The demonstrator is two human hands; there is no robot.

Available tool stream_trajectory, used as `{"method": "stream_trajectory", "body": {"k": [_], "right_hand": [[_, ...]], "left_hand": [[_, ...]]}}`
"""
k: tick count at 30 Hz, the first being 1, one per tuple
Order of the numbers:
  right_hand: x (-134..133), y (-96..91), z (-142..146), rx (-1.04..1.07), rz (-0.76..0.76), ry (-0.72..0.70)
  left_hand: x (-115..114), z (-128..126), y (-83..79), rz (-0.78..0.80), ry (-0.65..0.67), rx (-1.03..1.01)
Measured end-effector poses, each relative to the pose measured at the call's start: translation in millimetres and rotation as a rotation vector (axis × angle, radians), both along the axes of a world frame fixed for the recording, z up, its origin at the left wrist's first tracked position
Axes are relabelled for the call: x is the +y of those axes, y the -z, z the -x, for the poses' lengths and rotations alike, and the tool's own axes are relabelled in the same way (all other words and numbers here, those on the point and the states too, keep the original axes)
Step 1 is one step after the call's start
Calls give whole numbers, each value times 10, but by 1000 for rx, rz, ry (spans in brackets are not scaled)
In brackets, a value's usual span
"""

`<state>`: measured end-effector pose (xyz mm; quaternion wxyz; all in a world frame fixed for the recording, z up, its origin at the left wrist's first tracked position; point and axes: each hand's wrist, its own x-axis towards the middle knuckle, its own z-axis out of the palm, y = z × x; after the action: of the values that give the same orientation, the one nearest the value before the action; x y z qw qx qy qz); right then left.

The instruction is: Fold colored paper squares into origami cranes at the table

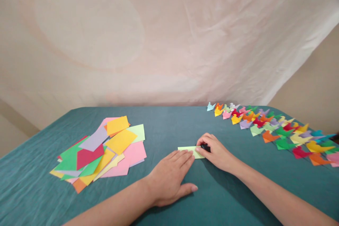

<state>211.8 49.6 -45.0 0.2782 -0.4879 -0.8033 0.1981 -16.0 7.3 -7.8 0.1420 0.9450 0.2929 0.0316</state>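
A pale green strip of folded paper (198,155) lies on the cloth in front of me. My left hand (172,178) rests flat across its left part, fingers stretched out and thumb spread to the side, hiding some of it. At the strip's right end, my right hand (213,150) is closed, with thumb and forefinger tips touching the paper. A small black object (206,147) shows within the curled fingers of that hand; its kind is hard to make out.
On the left, a loose pile of coloured paper sheets (120,143) spreads over the teal tablecloth (164,123). Several folded paper birds (268,136) stand in rows along the right side. A pale cloth backdrop (169,42) hangs behind the table.
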Motion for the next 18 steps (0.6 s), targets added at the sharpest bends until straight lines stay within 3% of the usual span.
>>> {"method": "stream_trajectory", "body": {"k": [18], "right_hand": [[5,8,2,4,-10,7]], "left_hand": [[13,5,33,-16,-23,-13]]}}
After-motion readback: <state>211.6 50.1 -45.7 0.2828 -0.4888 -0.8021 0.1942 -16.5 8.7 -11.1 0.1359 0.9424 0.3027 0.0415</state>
